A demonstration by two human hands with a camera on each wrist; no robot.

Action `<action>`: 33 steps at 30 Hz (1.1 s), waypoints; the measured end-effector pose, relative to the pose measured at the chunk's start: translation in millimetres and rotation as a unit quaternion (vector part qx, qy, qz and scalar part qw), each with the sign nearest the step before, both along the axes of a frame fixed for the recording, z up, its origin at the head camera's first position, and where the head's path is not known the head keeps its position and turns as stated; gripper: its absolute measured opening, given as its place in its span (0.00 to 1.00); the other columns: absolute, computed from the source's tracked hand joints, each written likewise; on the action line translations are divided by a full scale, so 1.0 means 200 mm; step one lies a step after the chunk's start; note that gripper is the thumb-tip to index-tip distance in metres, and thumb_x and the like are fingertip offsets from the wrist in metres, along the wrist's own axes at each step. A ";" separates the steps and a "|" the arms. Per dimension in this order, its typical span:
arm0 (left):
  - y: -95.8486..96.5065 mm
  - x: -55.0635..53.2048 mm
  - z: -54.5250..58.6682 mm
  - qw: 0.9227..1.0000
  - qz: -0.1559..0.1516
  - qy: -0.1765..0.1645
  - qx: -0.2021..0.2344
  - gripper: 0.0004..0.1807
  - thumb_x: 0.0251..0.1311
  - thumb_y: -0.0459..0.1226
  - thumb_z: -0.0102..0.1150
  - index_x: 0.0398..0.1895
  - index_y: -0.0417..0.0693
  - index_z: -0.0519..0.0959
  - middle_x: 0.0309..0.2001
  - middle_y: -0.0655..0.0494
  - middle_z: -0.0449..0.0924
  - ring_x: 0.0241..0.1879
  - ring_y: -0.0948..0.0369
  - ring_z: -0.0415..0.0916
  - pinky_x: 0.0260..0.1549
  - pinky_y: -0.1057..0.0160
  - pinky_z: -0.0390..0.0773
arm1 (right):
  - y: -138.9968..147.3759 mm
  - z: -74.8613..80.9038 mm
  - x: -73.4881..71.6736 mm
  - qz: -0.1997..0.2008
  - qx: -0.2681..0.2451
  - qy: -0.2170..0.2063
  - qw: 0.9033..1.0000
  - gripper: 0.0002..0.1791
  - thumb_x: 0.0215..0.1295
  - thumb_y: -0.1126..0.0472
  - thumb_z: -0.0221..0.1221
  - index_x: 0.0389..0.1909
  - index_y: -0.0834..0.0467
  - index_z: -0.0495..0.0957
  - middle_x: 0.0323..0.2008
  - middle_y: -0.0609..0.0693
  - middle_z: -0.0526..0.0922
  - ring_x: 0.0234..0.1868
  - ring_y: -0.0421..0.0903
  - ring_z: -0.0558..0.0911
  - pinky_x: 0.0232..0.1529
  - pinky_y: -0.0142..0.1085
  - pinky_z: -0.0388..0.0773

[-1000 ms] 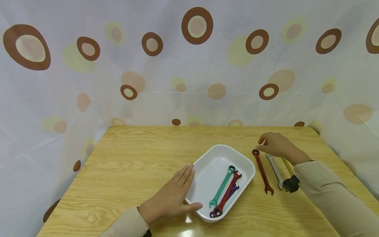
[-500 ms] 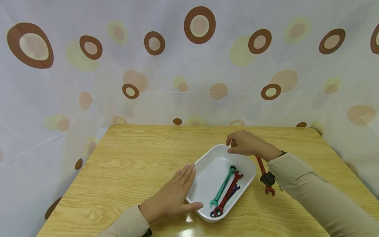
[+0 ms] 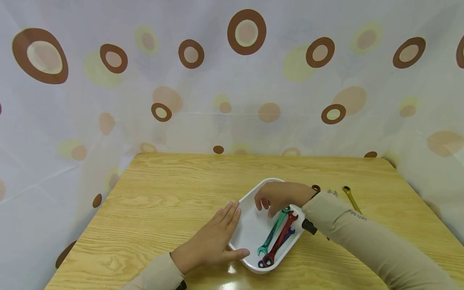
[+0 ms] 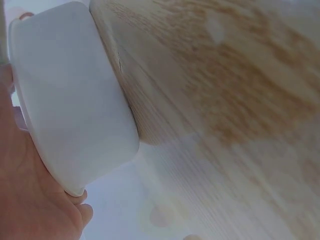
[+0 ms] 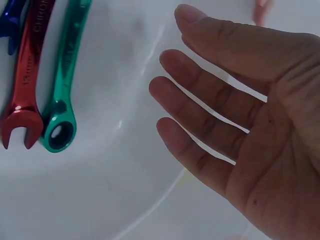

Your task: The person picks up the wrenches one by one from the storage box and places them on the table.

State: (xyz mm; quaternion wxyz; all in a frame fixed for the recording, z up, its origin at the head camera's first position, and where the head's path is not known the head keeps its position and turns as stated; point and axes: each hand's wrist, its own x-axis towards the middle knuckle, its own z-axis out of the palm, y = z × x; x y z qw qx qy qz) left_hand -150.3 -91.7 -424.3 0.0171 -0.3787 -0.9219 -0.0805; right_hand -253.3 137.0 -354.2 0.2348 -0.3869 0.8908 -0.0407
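Note:
A white tray (image 3: 246, 219) stands on the wooden table. My left hand (image 3: 208, 241) rests at its left rim, fingers straight and thumb reaching over the edge; the left wrist view shows the tray's outer wall (image 4: 75, 95) beside the palm. My right hand (image 3: 282, 195) is above the tray's far part. In the right wrist view its fingers are loosely bent, with nothing between them and the thumb. Inside the tray lie a green wrench (image 3: 272, 235), a red wrench (image 3: 281, 239) and a partly covered purple wrench (image 3: 290, 232).
Right of the tray, a yellow wrench (image 3: 351, 198) lies on the table. A silver wrench (image 3: 332, 193) and another red wrench (image 3: 316, 188) are mostly hidden behind the right forearm. A patterned curtain (image 3: 203, 133) hangs behind the table (image 3: 174, 189).
My right hand has moved left, from above the wrenches on the table across the tray's far rim, and down over its inside. My left hand and the wrenches have stayed put.

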 end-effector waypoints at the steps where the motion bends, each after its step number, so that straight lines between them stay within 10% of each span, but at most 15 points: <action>1: 0.00 0.00 0.00 1.000 0.000 0.000 0.000 0.55 0.61 0.71 0.28 0.74 0.33 0.46 0.76 0.40 0.37 0.75 0.48 0.37 0.72 0.52 0.46 | -0.01 -0.01 0.00 0.001 0.013 0.007 1.000 0.11 0.50 0.65 0.72 0.33 0.52 0.81 0.30 0.42 0.79 0.31 0.38 0.74 0.35 0.32 0.75; 33: -0.01 0.01 0.00 1.000 -0.002 0.011 0.001 0.54 0.62 0.71 0.29 0.74 0.35 0.49 0.76 0.41 0.38 0.75 0.48 0.37 0.72 0.52 0.47 | -0.13 -0.14 0.12 0.049 0.230 0.092 0.968 0.16 0.43 0.60 0.76 0.19 0.49 0.75 0.20 0.39 0.74 0.24 0.38 0.70 0.32 0.31 0.75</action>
